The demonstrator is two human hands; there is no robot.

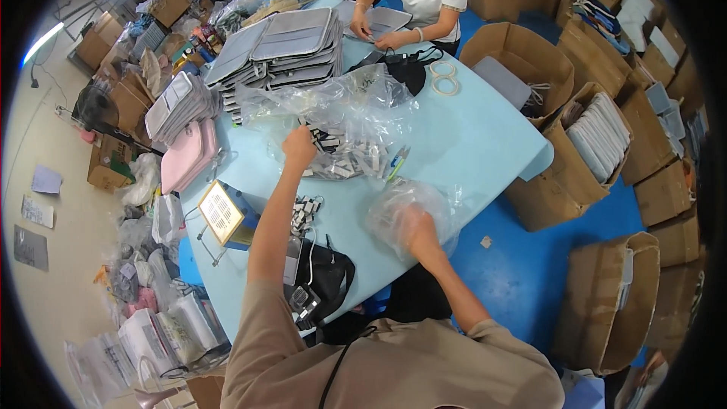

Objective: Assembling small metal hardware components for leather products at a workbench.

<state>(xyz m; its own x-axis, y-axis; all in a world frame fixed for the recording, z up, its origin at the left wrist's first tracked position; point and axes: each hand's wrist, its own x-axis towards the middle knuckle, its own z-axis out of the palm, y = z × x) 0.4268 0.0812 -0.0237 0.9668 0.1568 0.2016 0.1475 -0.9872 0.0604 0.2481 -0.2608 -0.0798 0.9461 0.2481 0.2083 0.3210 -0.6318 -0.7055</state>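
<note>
A large clear plastic bag [333, 102] lies crumpled on the light blue table, with many small white-and-dark pieces [352, 159] in its near part. At its left edge, my left hand [300, 147] is closed beside the pieces; what its fingers hold is hidden. My right hand [415, 227] reaches into a smaller clear plastic bag [386, 216] near the table's front right edge. Film and glare blur those fingers. A pile of small white pieces [305, 213] sits under my left forearm. A green-and-blue pen [397, 163] rests between the two bags.
Stacked grey cases [295, 38] stand on the far left of the table [492, 129], near pink cases [189, 157]. A framed sign [221, 212] and black pouch [329, 276] are close by. Tape rolls [444, 77] lie far right. Two people work opposite. Cardboard boxes [606, 295] line the right.
</note>
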